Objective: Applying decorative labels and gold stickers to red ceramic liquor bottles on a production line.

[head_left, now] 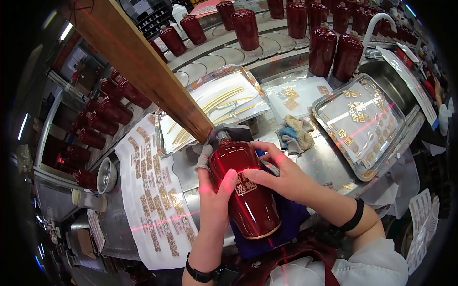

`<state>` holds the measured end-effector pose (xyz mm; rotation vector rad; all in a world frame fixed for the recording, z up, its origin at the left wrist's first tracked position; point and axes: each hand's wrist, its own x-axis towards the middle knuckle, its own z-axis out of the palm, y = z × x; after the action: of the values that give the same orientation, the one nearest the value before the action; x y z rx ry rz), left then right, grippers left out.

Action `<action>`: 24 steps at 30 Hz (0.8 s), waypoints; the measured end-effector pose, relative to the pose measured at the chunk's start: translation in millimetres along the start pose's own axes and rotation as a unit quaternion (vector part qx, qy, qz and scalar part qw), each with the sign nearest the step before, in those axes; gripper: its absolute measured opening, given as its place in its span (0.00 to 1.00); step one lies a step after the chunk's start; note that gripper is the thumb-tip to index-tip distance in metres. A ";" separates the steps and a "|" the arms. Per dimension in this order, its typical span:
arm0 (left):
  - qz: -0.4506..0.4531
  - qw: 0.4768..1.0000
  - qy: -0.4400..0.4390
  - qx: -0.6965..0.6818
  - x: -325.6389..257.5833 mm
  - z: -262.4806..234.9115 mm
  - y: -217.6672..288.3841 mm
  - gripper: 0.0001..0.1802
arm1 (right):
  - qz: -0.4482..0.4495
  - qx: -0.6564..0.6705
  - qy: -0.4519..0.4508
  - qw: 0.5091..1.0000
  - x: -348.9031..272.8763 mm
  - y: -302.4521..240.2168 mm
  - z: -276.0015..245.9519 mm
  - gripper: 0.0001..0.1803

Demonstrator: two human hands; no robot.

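Observation:
A glossy dark red bottle (253,212) leans in front of me, its clear neck pointing away and its base toward my body. My left hand (213,188) grips its left side, with white wrapping on a finger. Around the right side curls my right hand (284,175). Both thumbs press at the upper edge of a gold character sticker (245,186) on the bottle's front. Under the bottle lies a dark blue cloth (293,217). The undersides of both hands' fingers are partly hidden. Thin red light lines cross the bottle and hands.
A wooden post (138,62) slants down just beyond the bottle. Sticker sheets (181,238) lie left; a tray of gold strips (164,151) stands behind. To the right are a crumpled rag (303,136) and a tray of gold characters (315,110). Several red bottles (245,31) line the conveyor.

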<state>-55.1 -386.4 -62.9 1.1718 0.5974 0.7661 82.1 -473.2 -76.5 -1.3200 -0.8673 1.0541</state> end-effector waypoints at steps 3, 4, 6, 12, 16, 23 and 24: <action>0.003 1.000 0.005 0.007 0.6 1.1 0.0 0.36 | -0.012 -0.006 0.006 1.000 0.9 4.0 0.1 0.43; 0.004 1.000 0.008 0.009 0.6 1.4 -0.2 0.36 | -0.012 -0.010 0.009 1.000 0.8 4.5 -0.4 0.43; -0.001 1.000 0.009 -0.016 0.6 -0.1 -1.0 0.37 | -0.009 -0.010 0.005 1.000 1.3 1.7 -2.3 0.44; 0.009 1.000 -0.009 0.002 -1.1 -2.6 -2.4 0.37 | -0.019 -0.019 -0.005 1.000 -2.4 3.0 -2.9 0.46; 0.002 1.000 -0.010 -0.011 -0.3 -5.6 -4.4 0.37 | -0.014 -0.038 -0.006 0.999 0.5 4.7 -5.5 0.48; -0.017 1.000 0.001 0.011 0.8 -3.9 3.5 0.36 | -0.188 0.005 0.038 0.982 -8.9 -22.6 -26.0 0.18; -0.011 1.000 0.001 0.010 1.5 -3.9 1.4 0.36 | -0.188 0.002 0.038 0.981 -10.5 -25.7 -27.9 0.18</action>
<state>-57.5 -382.7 -62.7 1.1812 0.6192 0.7435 107.9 -490.9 -52.5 -1.1275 -1.0078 0.7038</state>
